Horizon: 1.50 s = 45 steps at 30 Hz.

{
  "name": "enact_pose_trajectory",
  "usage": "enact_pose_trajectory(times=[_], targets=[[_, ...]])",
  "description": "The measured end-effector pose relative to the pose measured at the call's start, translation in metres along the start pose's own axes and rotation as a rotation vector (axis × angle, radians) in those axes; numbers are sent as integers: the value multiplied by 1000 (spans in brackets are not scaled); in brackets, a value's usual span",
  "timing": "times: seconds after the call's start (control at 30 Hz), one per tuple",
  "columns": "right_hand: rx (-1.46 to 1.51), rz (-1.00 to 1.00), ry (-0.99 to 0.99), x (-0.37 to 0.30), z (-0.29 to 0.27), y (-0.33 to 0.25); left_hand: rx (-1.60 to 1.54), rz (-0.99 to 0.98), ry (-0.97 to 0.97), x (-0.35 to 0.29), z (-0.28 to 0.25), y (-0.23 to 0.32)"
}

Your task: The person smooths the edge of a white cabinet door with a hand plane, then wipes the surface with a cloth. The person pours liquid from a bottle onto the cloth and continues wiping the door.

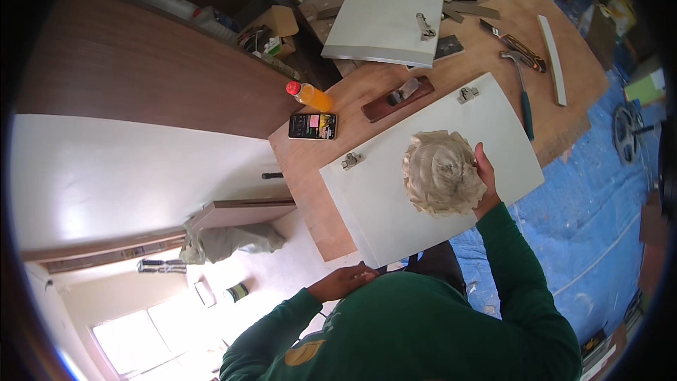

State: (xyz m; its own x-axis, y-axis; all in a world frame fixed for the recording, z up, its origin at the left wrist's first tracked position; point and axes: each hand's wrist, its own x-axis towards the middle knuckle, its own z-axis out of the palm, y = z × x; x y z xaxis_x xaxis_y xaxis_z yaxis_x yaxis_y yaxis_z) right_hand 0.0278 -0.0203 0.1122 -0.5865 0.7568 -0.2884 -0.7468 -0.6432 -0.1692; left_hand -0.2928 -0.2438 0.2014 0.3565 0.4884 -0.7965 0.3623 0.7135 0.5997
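Note:
My right hand [486,182] is closed on the right side of a round, crumpled cream-coloured bundle [444,173], thumb up along its edge and the other fingers mostly hidden beneath. The bundle is over a white cabinet door [381,204] that lies on the wooden worktable [310,190]. Two metal hinges, one at the left [351,161] and another at the far side [467,94], are fixed to the door. Close to my belly, my left hand [343,283] rests by the door's near left corner, its fingers stretched out loosely with nothing seen in them.
Beyond the door lie a wooden hand plane [398,99], a phone [312,126] and an orange drink bottle [310,97]. A hammer [525,92], a utility knife [518,46] and a white strip [553,60] are at the right. Another hinged door [388,7] lies farther back. Blue sheeting [585,219] covers the floor.

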Motion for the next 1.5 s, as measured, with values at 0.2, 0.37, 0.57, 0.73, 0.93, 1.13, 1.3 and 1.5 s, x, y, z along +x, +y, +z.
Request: enact_pose_trajectory(times=[0.2, 0.37, 0.57, 0.73, 0.93, 1.13, 1.3, 1.5], targets=[[50, 231, -65, 10, -11, -3, -506, 214, 103, -22, 12, 3], [9, 406, -178, 4, 33, 34, -600, 524, 346, 16, 28, 18], [-221, 585, -154, -29, 77, 70, -1060, 746, 121, 33, 72, 28], [-1250, 337, -67, -87, 24, 57, -1301, 672, 264, 12, 112, 18], [-1343, 948, -337, -176, 40, -16, -1451, 913, 609, -30, 134, -38], [-1629, 685, -838, 45, 138, -47, -1536, 1070, 1088, -70, 171, -65], [-1834, -260, -668, 321, 186, -2, -1656, 1123, 1203, -50, 186, -46], [-2396, -336, -658, 489, 202, 80, -1719, 1079, 1346, -46, 236, -9]])
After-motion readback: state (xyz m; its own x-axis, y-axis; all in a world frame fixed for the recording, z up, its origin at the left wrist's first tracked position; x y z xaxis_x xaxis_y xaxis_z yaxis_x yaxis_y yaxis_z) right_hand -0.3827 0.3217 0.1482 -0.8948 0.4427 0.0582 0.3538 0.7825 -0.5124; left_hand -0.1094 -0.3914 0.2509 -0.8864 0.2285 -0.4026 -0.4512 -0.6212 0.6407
